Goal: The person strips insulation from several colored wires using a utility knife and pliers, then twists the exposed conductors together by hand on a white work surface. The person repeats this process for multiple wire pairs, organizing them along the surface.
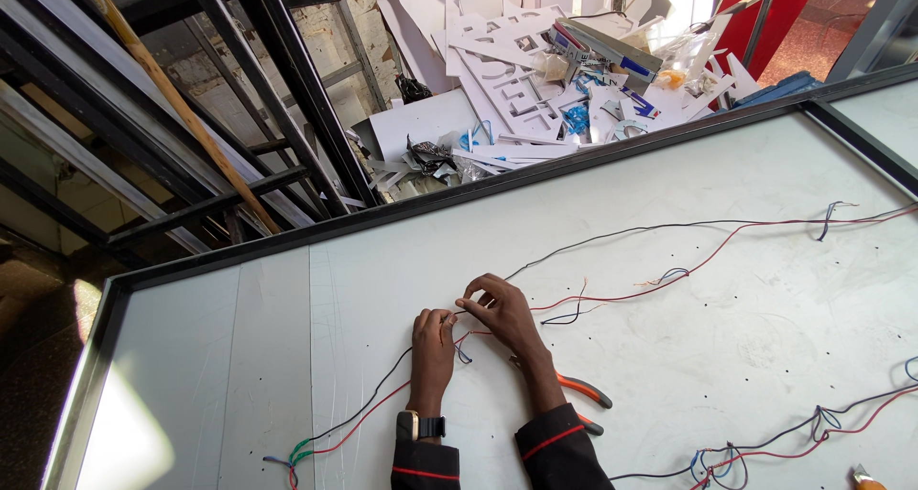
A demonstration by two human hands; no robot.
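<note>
Both hands, left hand (432, 342) and right hand (500, 310), fingertips pinched shut on the red and black wires (612, 294).

Sign-making workshop, rough and cluttered. Large white panel (669, 222) in black frame (574, 160) serves as work surface, red and black wires (708, 246) strung across it, orange-handled pliers (585, 391) lying on it. Behind: heap of white cut-out letter shapes and offcuts (516, 79), plastic scraps, black metal racking (239, 98), wooden pole (182, 108), bare worn wall
</note>
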